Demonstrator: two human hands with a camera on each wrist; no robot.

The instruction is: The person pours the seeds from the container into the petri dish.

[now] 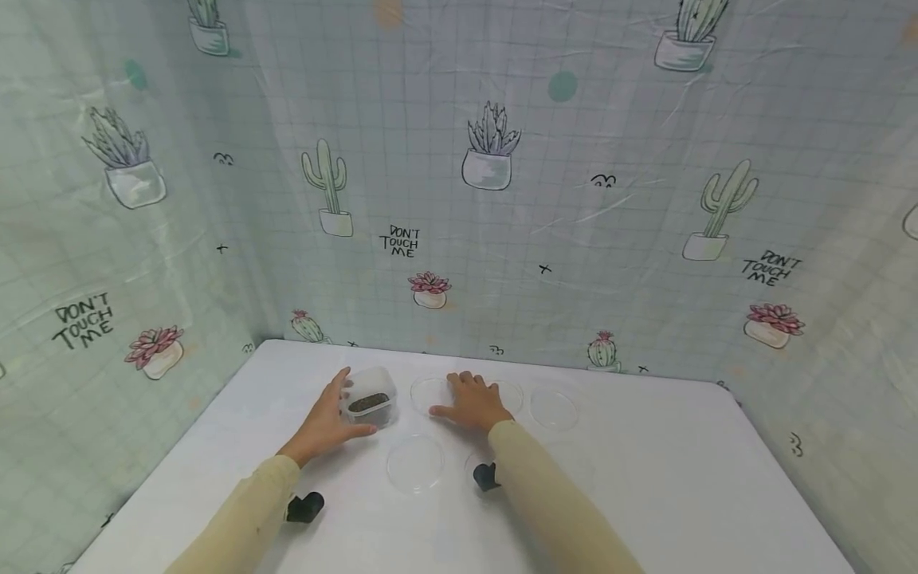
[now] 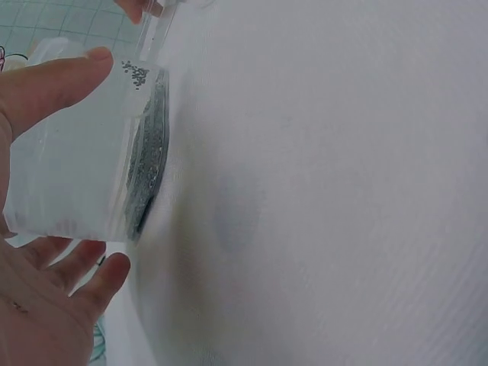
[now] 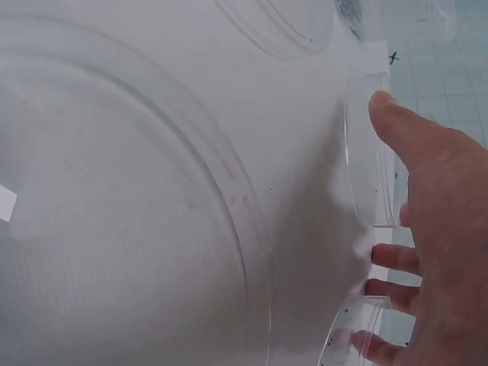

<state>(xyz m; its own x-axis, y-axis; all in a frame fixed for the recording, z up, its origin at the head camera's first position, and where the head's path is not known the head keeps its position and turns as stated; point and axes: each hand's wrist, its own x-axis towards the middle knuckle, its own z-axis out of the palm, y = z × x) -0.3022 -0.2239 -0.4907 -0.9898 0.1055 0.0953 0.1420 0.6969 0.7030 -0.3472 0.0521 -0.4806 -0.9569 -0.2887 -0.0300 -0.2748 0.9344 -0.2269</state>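
A clear plastic container (image 1: 374, 381) stands on the white table at the left, with dark grains (image 1: 369, 402) in its bottom. My left hand (image 1: 326, 424) holds it from the left side. In the left wrist view the thumb (image 2: 69, 82) lies along one wall and the other fingers are at the opposite wall. My right hand (image 1: 475, 402) is spread low among clear round dishes. Its thumb (image 3: 412, 133) touches the rim of one shallow dish (image 3: 364, 171), and a finger is near that dish's far edge. Another fingertip is beside a second dish (image 3: 335, 343).
More clear round dishes lie about the table, one at the right (image 1: 554, 409) and one nearer the front (image 1: 416, 464). A dark wrist mount (image 1: 305, 507) sits beside the left sleeve. The patterned curtain (image 1: 495, 239) rises behind the table's back edge.
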